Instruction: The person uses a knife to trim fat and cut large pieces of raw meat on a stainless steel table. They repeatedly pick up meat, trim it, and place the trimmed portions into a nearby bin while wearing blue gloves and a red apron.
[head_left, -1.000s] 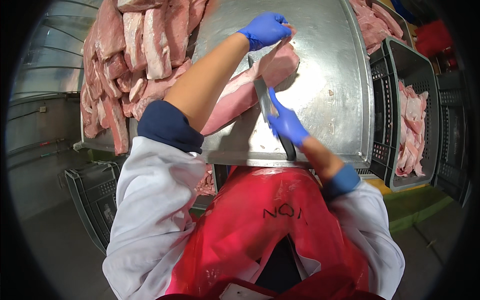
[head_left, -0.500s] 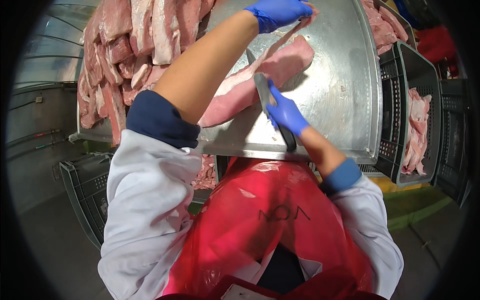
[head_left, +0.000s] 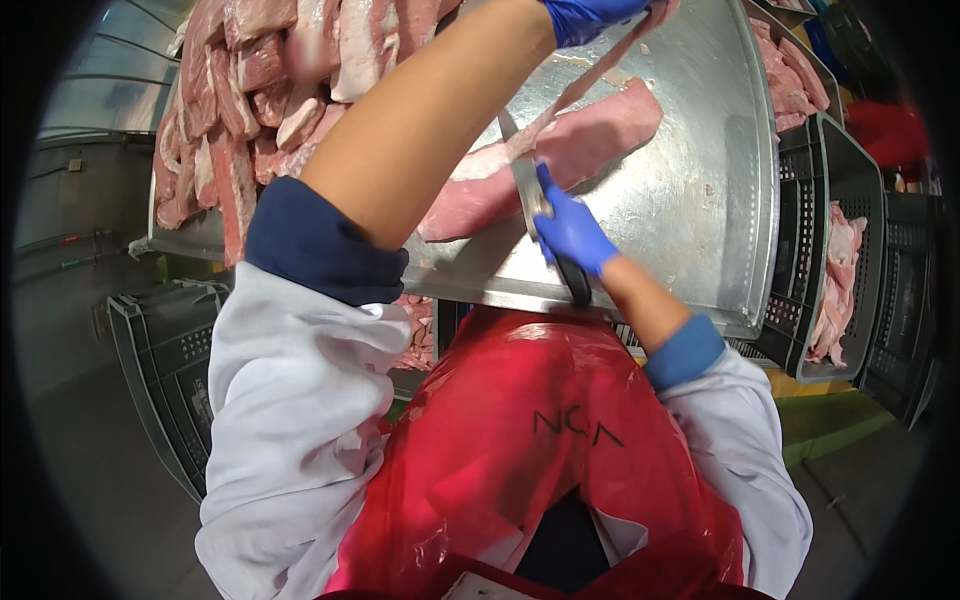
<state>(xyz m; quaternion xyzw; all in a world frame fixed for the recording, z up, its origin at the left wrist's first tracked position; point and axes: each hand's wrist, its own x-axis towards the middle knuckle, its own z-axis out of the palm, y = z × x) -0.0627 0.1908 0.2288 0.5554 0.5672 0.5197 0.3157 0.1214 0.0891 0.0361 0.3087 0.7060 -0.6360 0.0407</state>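
Observation:
On the metal table lies a long pale-pink piece of meat point(head_left: 600, 130), set at a slant. A thin whitish strip of fat point(head_left: 590, 85) rises from its left part toward the top of the view. My left hand point(head_left: 592, 20), in a blue glove and partly cut off by the upper edge, is closed on the strip's far end. In my blue-gloved right hand point(head_left: 577, 232) is a knife point(head_left: 527, 190) with a black handle. Its blade crosses the meat near where the strip parts from it, and the tip shows beyond the strip.
A heap of meat pieces point(head_left: 235, 100) covers the table's left side. Dark crates point(head_left: 800, 240) stand along the right, one holding pale trimmings point(head_left: 840, 285). Another crate point(head_left: 160, 370) is at lower left. The metal table's rim point(head_left: 700, 318) runs close to my red apron point(head_left: 500, 430).
My left hand has moved up and right, pulling the strip further from the meat. The whole view has shifted a little, and the knife stays at nearly the same place.

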